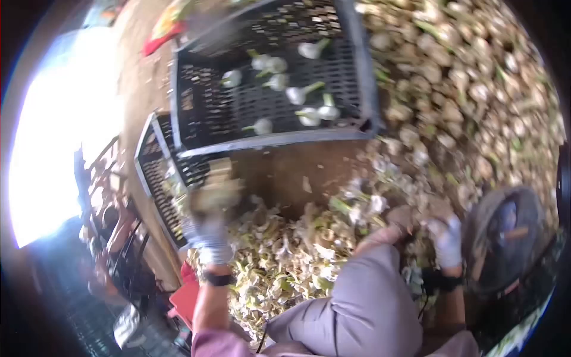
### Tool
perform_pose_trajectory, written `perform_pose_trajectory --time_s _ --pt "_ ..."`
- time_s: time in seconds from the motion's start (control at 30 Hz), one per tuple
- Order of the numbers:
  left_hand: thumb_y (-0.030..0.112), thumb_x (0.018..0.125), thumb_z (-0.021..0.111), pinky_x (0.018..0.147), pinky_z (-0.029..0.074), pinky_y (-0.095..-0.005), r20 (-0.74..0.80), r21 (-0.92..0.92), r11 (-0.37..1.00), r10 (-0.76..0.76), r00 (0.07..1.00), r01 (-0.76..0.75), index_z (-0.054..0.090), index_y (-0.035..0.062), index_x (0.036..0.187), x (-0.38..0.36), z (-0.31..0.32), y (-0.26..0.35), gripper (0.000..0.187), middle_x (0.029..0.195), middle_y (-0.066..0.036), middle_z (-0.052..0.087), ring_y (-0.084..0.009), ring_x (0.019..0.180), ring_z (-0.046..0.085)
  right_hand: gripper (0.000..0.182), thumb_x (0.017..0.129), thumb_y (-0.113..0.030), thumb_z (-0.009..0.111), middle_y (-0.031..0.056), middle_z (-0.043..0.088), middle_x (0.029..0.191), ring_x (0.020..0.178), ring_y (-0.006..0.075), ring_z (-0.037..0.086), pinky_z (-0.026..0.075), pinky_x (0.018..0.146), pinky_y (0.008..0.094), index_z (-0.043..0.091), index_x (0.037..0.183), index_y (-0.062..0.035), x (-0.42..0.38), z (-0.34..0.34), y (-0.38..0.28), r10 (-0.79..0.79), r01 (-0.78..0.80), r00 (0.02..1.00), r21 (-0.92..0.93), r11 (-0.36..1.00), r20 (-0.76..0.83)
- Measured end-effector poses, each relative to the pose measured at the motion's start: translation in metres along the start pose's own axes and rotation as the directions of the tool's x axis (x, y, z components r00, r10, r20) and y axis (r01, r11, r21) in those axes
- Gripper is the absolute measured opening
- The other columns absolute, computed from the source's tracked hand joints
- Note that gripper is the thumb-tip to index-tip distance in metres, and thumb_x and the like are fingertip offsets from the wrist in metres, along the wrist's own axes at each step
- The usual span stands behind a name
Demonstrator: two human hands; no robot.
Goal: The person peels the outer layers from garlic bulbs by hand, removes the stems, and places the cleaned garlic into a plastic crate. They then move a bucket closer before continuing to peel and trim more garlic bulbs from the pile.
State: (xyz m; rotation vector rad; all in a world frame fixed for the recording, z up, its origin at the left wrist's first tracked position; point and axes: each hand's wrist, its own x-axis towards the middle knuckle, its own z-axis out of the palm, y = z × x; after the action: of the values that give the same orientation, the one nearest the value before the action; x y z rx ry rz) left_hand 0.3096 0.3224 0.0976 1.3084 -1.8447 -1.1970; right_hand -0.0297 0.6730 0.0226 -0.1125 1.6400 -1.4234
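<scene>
My left hand (211, 205), in a pale glove with a brownish, soiled front, is smeared by motion beside the near left corner of a black plastic crate (279, 140). Whether anything is in its fingers cannot be made out. Inside the crate lie several white garlic bulbs (262, 125) with short green stems. My right hand (441, 229), also gloved, is low at the near edge of a large heap of garlic (434, 65), close to my bare foot (389, 232). Its fingers blend into the brown bulbs and are blurred.
Loose garlic skins and trimmings (279, 262) cover the ground before my legs. A second black crate (157, 172) stands at the left, holding some trimmings. A dark round basin (505, 238) with a wooden-handled item sits at right. A red object (185, 300) is beside my left arm.
</scene>
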Motion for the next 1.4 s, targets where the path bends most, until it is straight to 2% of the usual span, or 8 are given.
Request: perform_pose_trajectory --time_s 0.17,0.3,0.5,0.7,0.77,0.97,1.1,1.4 --pt "0.015 0.083 0.060 0.076 0.052 -0.0331 -0.069 0.587 0.809 0.029 0.997 0.017 0.042 -0.0016 0.129 0.055 -0.181 -0.100 0.052 0.111 -0.018 0.060 -0.0262 0.090 0.060 0.026 0.079 -0.012 0.060 0.0157 0.063 0.096 0.089 0.0250 0.060 0.046 0.080 0.0333 0.059 0.102 0.0001 -0.019 -0.022 0.035 -0.206 0.109 0.966 -0.478 0.872 -0.155" --pt "0.010 0.079 0.065 0.088 0.047 -0.0376 0.370 0.788 0.395 0.308 0.876 -0.472 0.054 -0.0037 0.118 -0.009 0.045 0.024 0.042 0.112 -0.017 0.059 -0.0276 0.102 0.056 0.041 0.073 -0.003 0.060 0.0180 0.058 0.103 0.093 0.0325 0.057 0.045 0.083 0.0378 0.055 0.114 -0.0060 -0.024 -0.048 0.092 -0.141 -0.068 0.886 -0.423 0.904 -0.443" --pt "-0.004 0.074 0.061 0.083 0.048 -0.0301 0.603 0.149 0.982 -0.184 0.777 0.117 0.063 0.0027 0.106 -0.066 0.263 0.045 0.033 0.103 -0.010 0.064 -0.0193 0.093 0.061 0.045 0.073 -0.004 0.059 0.0161 0.054 0.111 0.103 0.0332 0.053 0.044 0.087 0.0381 0.053 0.117 -0.0113 -0.011 -0.047 0.065 -0.070 -0.208 0.956 -0.829 0.518 -0.284" --pt "-0.001 0.075 0.060 0.081 0.048 -0.0302 0.850 0.038 0.999 -0.028 0.526 -0.007 0.062 0.0021 0.104 -0.073 0.326 0.047 0.029 0.099 -0.015 0.065 -0.0232 0.092 0.062 0.028 0.076 -0.018 0.056 0.0150 0.062 0.099 0.090 0.0332 0.061 0.049 0.077 0.0426 0.063 0.103 -0.0157 0.022 -0.043 0.065 0.372 -0.046 0.921 -0.916 0.399 0.116" --pt "0.003 0.071 0.063 0.088 0.046 -0.0355 0.796 0.039 0.860 0.281 0.536 -0.509 0.061 0.0026 0.105 -0.067 0.337 0.047 0.034 0.109 -0.020 0.059 -0.0307 0.103 0.058 0.032 0.075 -0.021 0.057 0.0146 0.062 0.097 0.089 0.0327 0.061 0.049 0.075 0.0437 0.062 0.107 -0.0172 0.006 -0.038 0.049 0.384 0.037 0.900 -0.912 0.409 0.209" --pt "0.032 0.069 0.070 0.099 0.030 -0.0578 0.880 0.222 0.444 0.293 0.375 -0.868 0.047 0.0160 0.129 -0.066 0.400 0.023 0.066 0.135 -0.020 0.038 -0.0436 0.122 0.036 0.045 0.070 -0.019 0.066 0.0180 0.049 0.118 0.107 0.0371 0.048 0.044 0.087 0.0465 0.055 0.113 -0.0111 0.044 -0.057 0.031 -0.574 -0.019 0.743 -0.868 0.496 -0.344" --pt "0.040 0.073 0.067 0.104 0.013 -0.0650 0.969 0.242 0.287 -0.027 0.244 -0.927 0.045 0.0175 0.132 -0.096 0.429 0.011 0.067 0.143 -0.021 0.027 -0.0455 0.132 0.019 0.047 0.069 -0.017 0.067 0.0154 0.044 0.128 0.114 0.0367 0.043 0.042 0.090 0.0476 0.056 0.115 -0.0128 0.075 -0.064 0.049 -0.446 -0.244 0.792 -0.885 0.396 -0.418" --pt "0.036 0.075 0.063 0.096 0.040 -0.0445 0.527 -0.262 0.924 -0.107 -0.843 -0.280 0.050 0.0136 0.128 -0.141 0.389 0.009 0.059 0.126 -0.020 0.050 -0.0371 0.118 0.046 0.046 0.069 -0.010 0.068 0.0135 0.045 0.131 0.120 0.0279 0.043 0.039 0.098 0.0401 0.058 0.114 -0.0137 -0.026 -0.078 0.069 0.162 -0.052 0.986 -0.879 0.474 0.028"
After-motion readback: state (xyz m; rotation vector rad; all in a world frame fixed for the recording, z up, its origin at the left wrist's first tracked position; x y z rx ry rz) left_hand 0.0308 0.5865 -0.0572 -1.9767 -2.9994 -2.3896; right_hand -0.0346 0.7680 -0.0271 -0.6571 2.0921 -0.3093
